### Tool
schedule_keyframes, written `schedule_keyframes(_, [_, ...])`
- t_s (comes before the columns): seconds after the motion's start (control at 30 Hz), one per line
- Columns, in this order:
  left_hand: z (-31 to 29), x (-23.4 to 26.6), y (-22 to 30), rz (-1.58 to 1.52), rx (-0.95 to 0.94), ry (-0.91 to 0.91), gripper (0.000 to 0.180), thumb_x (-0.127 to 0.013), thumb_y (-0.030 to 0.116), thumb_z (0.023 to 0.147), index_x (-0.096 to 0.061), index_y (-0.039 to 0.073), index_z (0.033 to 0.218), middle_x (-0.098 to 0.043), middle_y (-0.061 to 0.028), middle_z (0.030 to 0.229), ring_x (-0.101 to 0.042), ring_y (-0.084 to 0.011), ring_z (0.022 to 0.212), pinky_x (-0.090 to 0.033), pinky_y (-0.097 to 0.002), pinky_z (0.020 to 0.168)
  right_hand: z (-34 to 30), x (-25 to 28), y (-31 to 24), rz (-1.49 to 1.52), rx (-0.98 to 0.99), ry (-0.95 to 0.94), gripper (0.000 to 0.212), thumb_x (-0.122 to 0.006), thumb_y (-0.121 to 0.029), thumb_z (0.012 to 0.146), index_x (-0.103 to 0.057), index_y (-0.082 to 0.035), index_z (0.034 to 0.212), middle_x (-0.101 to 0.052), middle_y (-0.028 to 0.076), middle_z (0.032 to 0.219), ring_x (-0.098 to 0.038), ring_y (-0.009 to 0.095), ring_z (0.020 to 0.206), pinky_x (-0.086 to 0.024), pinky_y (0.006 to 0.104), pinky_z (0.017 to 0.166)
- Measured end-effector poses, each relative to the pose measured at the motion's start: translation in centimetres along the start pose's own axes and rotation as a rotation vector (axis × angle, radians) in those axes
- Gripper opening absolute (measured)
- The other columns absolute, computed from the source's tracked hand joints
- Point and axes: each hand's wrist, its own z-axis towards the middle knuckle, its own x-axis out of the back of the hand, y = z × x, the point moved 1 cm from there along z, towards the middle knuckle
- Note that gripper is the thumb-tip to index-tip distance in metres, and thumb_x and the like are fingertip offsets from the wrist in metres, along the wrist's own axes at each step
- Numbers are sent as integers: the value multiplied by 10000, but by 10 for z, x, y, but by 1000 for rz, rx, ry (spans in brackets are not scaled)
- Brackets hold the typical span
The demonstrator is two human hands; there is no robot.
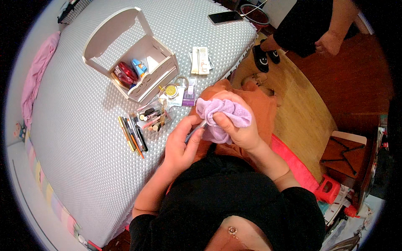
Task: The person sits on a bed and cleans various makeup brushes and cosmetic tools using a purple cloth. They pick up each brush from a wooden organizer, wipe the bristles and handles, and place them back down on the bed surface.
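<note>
Over my lap, my left hand [181,143] pinches a slim grey pen-like stick [203,124] between thumb and fingers. Its upper end meets a folded purple cloth [236,112], which my right hand [242,133] grips with the thumb pressed on top. The cloth hides the tip of the stick. Left of my hands, a row of slim cosmetic pencils [133,134] lies on the bed. Beside it, small tubes and sticks sit in a clear pouch [155,119]. A round gold-coloured case [171,90] lies just beyond.
A pale storage box [155,85] with a raised back holds red and blue items. White packets [200,60] and a phone [226,17] lie farther off on the patterned bedspread [75,138]. Another person's hand [330,42] hangs at the far right. A red stool [328,189] stands right.
</note>
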Motion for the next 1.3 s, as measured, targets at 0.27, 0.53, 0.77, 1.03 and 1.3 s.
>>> schedule_keyframes(0.27, [-1, 1, 1, 68, -29, -4, 194, -563, 123, 921, -549, 10, 1078, -605, -153, 952, -609, -288, 855, -479, -339, 769, -1, 3, -1, 39, -48, 2, 304, -683, -175, 879, -576, -9, 1110, -617, 40, 1017, -577, 118, 947, -464, 261, 840])
schedule_keyframes(0.53, [-2, 0, -2, 15, -15, -18, 189, -562, 130, 923, -549, 3, 1063, -601, -137, 924, -604, -256, 817, -477, -325, 757, -4, -1, 5, 329, -217, 66, 295, -625, -245, 924, -597, -7, 1097, -638, 44, 1013, -596, 125, 922, -483, 274, 816])
schedule_keyframes(0.77, [2, 2, -9, -315, 187, -144, 225, -495, 144, 964, -524, 11, 1143, -550, -44, 845, -511, -116, 722, -433, -256, 667, -2, 2, 27, 465, -378, 232, 312, -548, -274, 965, -578, -11, 1131, -638, 71, 1048, -623, 144, 910, -518, 300, 792])
schedule_keyframes(1.03, [2, -5, -5, -843, 334, -181, 385, -434, 154, 995, -371, 30, 1353, -506, -29, 844, -458, -99, 706, -385, -228, 599, 12, 6, 11, -167, 188, 115, 399, -613, -253, 907, -539, -7, 1211, -558, 134, 1198, -551, 249, 1105, -445, 376, 951])
schedule_keyframes(1.3, [-3, -1, -8, -696, 279, -284, 379, -455, 205, 997, -410, 23, 1327, -503, -27, 798, -457, -93, 646, -388, -223, 586, 11, 2, 12, -518, 344, -55, 444, -746, -40, 694, -592, -49, 1110, -544, 127, 1062, -535, 294, 1014, -436, 363, 890])
